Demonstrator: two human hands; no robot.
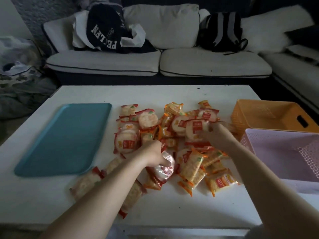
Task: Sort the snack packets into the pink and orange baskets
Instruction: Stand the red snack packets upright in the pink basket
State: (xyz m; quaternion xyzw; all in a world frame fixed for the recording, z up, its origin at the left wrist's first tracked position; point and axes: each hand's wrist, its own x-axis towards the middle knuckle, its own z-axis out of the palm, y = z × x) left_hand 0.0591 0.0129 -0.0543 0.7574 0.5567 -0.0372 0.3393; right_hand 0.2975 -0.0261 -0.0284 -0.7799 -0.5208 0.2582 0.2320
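Note:
A heap of snack packets [172,138] lies on the middle of the white table [155,209]: round white crackers in red-edged wrappers and square yellow crackers in orange-edged wrappers. My left hand [152,154] grips a red-edged packet [164,169] at the near side of the heap. My right hand [215,133] holds another red-edged packet [196,128] at the heap's right side. The orange basket [269,114] stands at the far right. In front of it stands the pink basket [283,152]. No packets show inside either one.
A flat blue tray [65,138] lies on the table's left half. Behind the table runs a white sofa [155,62] with a dark garment [105,30] and a black backpack [222,30] on it. Bedding is piled on the floor at the left.

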